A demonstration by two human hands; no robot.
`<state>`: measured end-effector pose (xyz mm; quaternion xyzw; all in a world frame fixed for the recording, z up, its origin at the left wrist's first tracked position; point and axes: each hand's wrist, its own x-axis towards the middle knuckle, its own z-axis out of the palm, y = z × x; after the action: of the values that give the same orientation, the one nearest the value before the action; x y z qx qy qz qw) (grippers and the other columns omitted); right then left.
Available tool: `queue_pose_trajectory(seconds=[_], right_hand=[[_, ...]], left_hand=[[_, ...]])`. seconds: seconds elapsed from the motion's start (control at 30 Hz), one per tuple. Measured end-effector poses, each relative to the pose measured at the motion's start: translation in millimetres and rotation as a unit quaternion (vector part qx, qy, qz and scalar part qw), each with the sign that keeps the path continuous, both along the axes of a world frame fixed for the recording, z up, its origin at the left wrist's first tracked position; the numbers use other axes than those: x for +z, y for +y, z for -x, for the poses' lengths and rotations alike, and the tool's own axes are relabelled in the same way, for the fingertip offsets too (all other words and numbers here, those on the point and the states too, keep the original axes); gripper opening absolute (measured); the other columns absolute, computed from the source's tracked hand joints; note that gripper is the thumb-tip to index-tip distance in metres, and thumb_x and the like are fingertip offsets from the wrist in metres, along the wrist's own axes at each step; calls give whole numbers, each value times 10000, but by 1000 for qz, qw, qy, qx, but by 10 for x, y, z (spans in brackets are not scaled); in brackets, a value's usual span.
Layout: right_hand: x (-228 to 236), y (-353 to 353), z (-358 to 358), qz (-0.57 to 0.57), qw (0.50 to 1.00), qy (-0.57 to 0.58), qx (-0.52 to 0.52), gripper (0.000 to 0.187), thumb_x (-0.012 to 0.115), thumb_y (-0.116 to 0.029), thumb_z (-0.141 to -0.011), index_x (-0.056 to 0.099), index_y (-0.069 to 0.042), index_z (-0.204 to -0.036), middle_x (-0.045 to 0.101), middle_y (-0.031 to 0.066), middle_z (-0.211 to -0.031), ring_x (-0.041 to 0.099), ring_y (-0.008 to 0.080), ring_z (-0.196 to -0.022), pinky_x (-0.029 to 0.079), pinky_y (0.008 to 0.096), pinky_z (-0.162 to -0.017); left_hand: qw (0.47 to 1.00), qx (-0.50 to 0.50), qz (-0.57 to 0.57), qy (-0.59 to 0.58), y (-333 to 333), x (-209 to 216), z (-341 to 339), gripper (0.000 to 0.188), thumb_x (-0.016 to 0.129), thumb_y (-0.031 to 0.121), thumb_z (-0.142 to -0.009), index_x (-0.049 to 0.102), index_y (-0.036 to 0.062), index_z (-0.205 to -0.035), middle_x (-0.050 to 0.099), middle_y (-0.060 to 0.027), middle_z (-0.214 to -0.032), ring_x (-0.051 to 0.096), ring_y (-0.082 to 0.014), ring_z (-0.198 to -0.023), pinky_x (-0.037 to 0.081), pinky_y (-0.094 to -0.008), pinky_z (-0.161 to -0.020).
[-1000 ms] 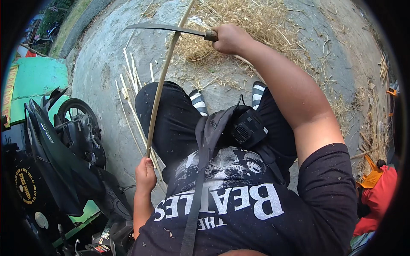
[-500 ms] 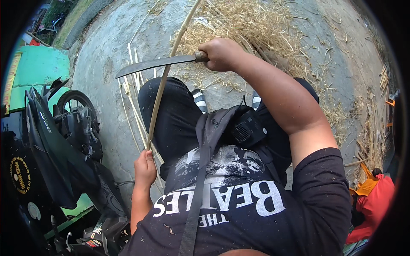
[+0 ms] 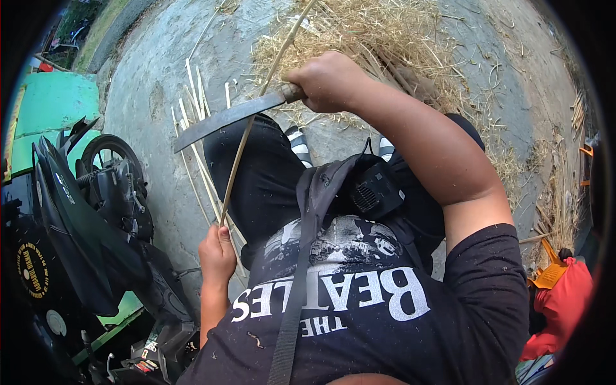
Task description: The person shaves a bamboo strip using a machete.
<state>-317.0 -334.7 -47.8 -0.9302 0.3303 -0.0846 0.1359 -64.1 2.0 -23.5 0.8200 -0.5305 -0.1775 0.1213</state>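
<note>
Over the lap: left hand [image 3: 217,255] grips the bamboo strip's [image 3: 247,133] butt end, strip slanting to 1 o'clock. Right hand [image 3: 330,80] is fisted on the machete [image 3: 224,119], blade crossing it, edge against the strip for shaving. Cut slats [image 3: 196,138] lie at 11 o'clock, motorcycle [image 3: 83,218] at 9.

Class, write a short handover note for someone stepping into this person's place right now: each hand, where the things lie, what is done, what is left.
Left hand grips the lower end of a long thin cane beside the left thigh.
Right hand holds a long knife by its handle, blade lying across the cane.
Done: pale split strips lie on the concrete left of the knees; a heap of shavings lies ahead.
Left: the cane in hand is not yet finished.
</note>
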Motion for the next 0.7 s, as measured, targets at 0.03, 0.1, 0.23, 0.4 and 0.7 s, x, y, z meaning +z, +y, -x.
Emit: queue_pose_trajectory(seconds=[0.03,0.1,0.23,0.4,0.7], right_hand=[[15,77,-87,22,999,7,30,163,671,-188,-790,733,-141,-933,750,90,-892,739,322,-870,586,459,-768],[20,119,-118,11,999,32,28,173,664,-175,-794,738,-151,-949,748,109,-909,734,331,-893,586,463,-784],[-123,-278,48,-125,982,7,-141,255,652,-184,-810,721,-129,-1049,743,138,-1014,715,339,-991,579,483,-843],[38,-47,-15,-79,993,22,-89,273,650,-181,-805,725,-133,-1063,743,138,-1005,713,349,-983,576,489,-850],[-206,-196,54,-104,989,23,-98,238,673,-216,-806,725,-138,-1024,747,122,-981,718,349,-956,576,476,-844]], left_hand=[[1000,1,5,-27,-3,-8,-2,450,460,354,-1100,521,-2,-831,567,-241,-656,566,-493,-637,410,-508,-556],[1000,11,-7,-26,34,3,-10,455,461,360,-1099,515,-1,-827,565,-242,-654,567,-495,-636,408,-515,-555],[1000,12,-15,-18,-29,37,53,471,468,377,-1095,497,1,-812,564,-246,-653,567,-504,-635,403,-530,-551],[1000,5,2,-25,43,-45,16,447,476,356,-1092,501,5,-817,568,-248,-658,569,-505,-634,404,-533,-549],[998,0,31,-56,9,-181,-42,398,519,337,-1074,500,19,-836,581,-247,-660,584,-513,-653,423,-545,-552]])
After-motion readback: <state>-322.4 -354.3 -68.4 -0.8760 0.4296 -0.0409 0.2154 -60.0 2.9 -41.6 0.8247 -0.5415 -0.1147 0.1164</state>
